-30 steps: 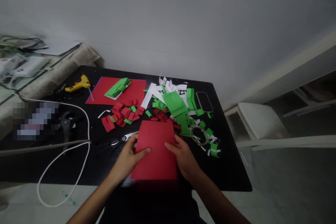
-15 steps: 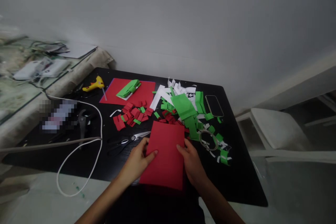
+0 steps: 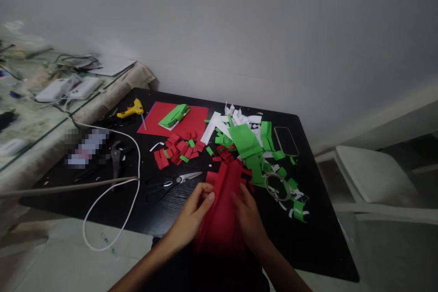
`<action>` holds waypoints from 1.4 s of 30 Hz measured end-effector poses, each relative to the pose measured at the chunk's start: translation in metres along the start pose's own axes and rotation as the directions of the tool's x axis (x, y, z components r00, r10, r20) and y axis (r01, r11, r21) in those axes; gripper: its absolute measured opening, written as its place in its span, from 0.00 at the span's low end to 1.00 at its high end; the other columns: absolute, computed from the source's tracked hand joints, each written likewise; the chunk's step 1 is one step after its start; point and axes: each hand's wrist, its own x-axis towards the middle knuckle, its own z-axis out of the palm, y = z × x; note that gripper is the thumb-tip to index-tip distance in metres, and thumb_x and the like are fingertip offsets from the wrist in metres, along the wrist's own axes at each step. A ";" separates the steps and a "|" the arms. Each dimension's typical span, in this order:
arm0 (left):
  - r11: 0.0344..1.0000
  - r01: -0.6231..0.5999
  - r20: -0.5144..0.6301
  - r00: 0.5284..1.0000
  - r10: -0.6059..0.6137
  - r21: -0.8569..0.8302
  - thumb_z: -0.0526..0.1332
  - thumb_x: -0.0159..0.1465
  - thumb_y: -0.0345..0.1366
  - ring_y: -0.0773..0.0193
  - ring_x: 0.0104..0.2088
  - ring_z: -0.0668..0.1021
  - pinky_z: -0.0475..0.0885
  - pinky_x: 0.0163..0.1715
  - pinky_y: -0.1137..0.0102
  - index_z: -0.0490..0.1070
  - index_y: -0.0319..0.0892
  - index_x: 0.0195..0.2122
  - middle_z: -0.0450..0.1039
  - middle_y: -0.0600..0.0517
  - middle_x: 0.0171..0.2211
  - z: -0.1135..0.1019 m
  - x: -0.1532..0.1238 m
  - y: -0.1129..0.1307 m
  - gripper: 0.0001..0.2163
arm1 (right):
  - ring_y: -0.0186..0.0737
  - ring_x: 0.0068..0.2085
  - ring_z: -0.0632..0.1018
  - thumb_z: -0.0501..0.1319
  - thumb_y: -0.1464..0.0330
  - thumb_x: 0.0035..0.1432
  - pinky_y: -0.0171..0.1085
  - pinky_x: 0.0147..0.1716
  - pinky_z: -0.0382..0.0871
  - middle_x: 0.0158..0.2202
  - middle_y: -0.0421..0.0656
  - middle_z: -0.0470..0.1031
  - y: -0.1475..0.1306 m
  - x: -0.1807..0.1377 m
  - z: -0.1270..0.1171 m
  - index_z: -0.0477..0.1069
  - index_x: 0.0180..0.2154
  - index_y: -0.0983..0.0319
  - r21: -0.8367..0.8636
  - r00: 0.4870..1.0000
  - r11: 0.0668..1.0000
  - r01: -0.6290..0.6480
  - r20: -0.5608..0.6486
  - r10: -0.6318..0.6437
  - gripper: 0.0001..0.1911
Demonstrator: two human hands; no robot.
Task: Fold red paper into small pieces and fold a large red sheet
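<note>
Between my hands, over the table's near edge, is a red paper sheet [image 3: 224,214] with its left side bent up into a lengthwise fold. My left hand [image 3: 196,207] pinches that raised left side, thumb on top. My right hand [image 3: 249,219] grips the sheet's right edge, its fingers partly behind the paper. Just beyond the sheet lie small red paper pieces [image 3: 179,148] and a large green paper piece [image 3: 244,140]. Left of my left hand rest black-handled scissors [image 3: 174,181], blades pointing right.
A yellow glue gun [image 3: 133,108] and a red sheet [image 3: 196,121] bearing folded green paper [image 3: 174,116] lie at the back left. A roll of tape [image 3: 277,187] and a phone [image 3: 286,141] are on the right. A white cable [image 3: 137,164] loops over the left side of the black table [image 3: 308,246].
The red sheet was flat and wide before; now its left side is folded upward and it looks narrower. My left hand has moved right, and the view has shifted slightly.
</note>
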 end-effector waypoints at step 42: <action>0.997 -0.022 0.132 0.991 0.031 -0.070 0.69 0.62 0.44 0.66 0.32 0.76 0.71 0.34 0.74 0.75 0.40 0.41 0.76 0.53 0.33 -0.009 0.025 0.053 0.13 | 0.38 0.38 0.83 0.71 0.67 0.55 0.36 0.40 0.79 0.39 0.42 0.84 -0.076 0.004 0.018 0.82 0.41 0.58 -0.105 0.941 0.941 0.323 0.141 -0.307 0.10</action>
